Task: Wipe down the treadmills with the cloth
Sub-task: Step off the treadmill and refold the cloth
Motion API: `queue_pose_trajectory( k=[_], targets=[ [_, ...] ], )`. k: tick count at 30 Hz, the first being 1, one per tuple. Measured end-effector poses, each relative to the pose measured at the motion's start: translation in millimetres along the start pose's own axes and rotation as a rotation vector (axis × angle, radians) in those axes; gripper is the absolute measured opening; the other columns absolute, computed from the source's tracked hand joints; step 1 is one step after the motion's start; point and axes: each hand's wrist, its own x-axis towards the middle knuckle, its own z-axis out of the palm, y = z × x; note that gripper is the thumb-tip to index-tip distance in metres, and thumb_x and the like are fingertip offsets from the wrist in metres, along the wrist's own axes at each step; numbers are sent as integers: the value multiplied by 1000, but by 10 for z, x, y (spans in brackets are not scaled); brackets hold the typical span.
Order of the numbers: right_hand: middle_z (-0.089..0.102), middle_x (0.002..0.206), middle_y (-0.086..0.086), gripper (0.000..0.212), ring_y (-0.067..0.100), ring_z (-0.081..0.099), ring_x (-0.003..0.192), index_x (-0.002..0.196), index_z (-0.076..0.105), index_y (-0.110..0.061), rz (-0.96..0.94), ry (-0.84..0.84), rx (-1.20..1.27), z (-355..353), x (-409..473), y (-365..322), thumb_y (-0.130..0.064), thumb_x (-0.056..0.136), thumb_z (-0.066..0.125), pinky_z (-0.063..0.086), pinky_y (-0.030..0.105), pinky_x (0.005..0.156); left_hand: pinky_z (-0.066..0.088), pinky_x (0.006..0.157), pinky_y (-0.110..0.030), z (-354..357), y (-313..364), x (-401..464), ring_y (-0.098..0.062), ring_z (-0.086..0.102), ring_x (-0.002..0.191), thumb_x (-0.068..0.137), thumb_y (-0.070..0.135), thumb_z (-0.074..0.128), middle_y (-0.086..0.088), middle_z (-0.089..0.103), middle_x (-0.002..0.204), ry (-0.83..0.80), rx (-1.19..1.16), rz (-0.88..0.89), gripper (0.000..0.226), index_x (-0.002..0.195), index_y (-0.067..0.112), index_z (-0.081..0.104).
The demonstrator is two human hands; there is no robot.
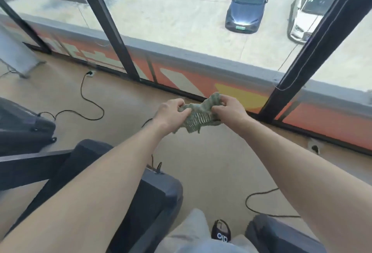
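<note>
Cloth: crumpled green woven cloth held up in the air between both hands, above the tan floor, its lower edge hanging loose.
Left hand: left hand grips the cloth's left end, fingers curled round the bunched fabric.
Right hand: right hand pinches the cloth's right end, fingers bent and closed on it, one corner sticking up above them.
Treadmills: dark grey treadmill front housing lies below the left forearm; another dark treadmill base sits at the far left, and a third dark housing shows at the lower right. The cloth touches none of them.
Cables: black power cable runs across the floor from a wall socket.
Window: tall glass panes with black frames look down on a dark blue car and a white car.
Feet: black slipper beside light grey trousers.
</note>
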Motion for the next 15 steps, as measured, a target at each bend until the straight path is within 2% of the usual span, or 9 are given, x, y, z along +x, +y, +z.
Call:
queue_pose_trajectory(
  k=[3, 7, 9, 12, 15],
  targets=[
    [71, 85, 0, 26, 22, 66, 84, 87, 68, -22, -59, -102, -71, 35, 790, -425, -13, 70, 50, 53, 33, 74, 45, 56, -28, -347, -64, 591, -27, 66, 70, 93, 39, 58, -4, 66, 73, 82, -13, -72, 27, 83, 14, 57],
    [72, 89, 1, 28, 21, 67, 87, 89, 69, -22, -166, -200, -166, 235, 1784, -892, -17, 70, 49, 57, 42, 82, 47, 66, -33, -744, -294, 1391, -22, 59, 75, 94, 40, 57, -2, 62, 76, 188, -53, -111, 27, 82, 16, 58],
    [73, 88, -1, 28, 20, 68, 86, 90, 70, -22, -204, -235, -187, 418, 2324, -1063, -16, 71, 49, 58, 44, 82, 48, 66, -33, -921, -483, 1846, -23, 59, 77, 93, 42, 58, -2, 62, 76, 226, -60, -143, 29, 81, 16, 57],
    [73, 84, -7, 31, 15, 69, 84, 88, 71, -27, -220, -266, -164, 724, 3121, -1361, -11, 73, 49, 59, 36, 77, 47, 64, -33, -1237, -755, 2509, -25, 58, 74, 93, 45, 59, -2, 58, 71, 272, -92, -204, 34, 76, 16, 52],
    [69, 76, -11, 25, 11, 66, 77, 79, 68, -25, -247, -294, -164, 987, 3715, -1776, -6, 76, 52, 49, 24, 65, 37, 60, -31, -1627, -945, 2971, -21, 52, 69, 93, 45, 60, -1, 54, 69, 326, -106, -241, 37, 70, 20, 47]
  ],
)
